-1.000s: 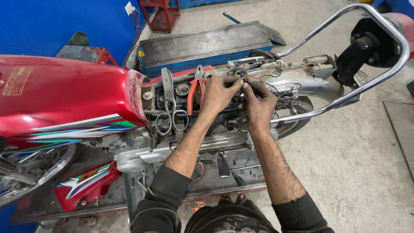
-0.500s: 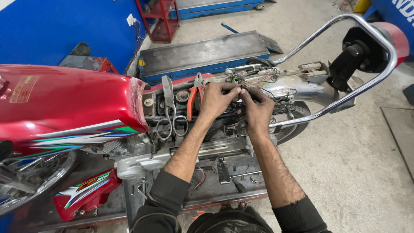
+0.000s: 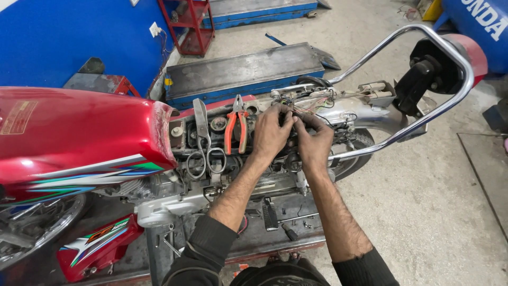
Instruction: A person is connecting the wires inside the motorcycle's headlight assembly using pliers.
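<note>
A red motorcycle with its seat off stands on a metal lift, its red fuel tank [image 3: 79,127] at the left. My left hand [image 3: 271,132] and my right hand [image 3: 315,143] meet over the open frame behind the tank, fingers pinched together on a bundle of thin wires [image 3: 296,108]. Scissors [image 3: 202,140] and orange-handled pliers [image 3: 236,130] lie on the frame just left of my left hand. What my fingertips grip is partly hidden.
A chrome grab rail [image 3: 423,63] and the red tail light [image 3: 465,50] stick out at the right. Another blue-edged metal lift [image 3: 243,69] lies behind the bike, a red rack [image 3: 188,26] beyond it. A loose red side cover [image 3: 95,246] sits low left. Concrete floor lies to the right.
My hands have stayed together on the wires over the frame. The view has shifted slightly, with the bike's rear a little higher in the picture.
</note>
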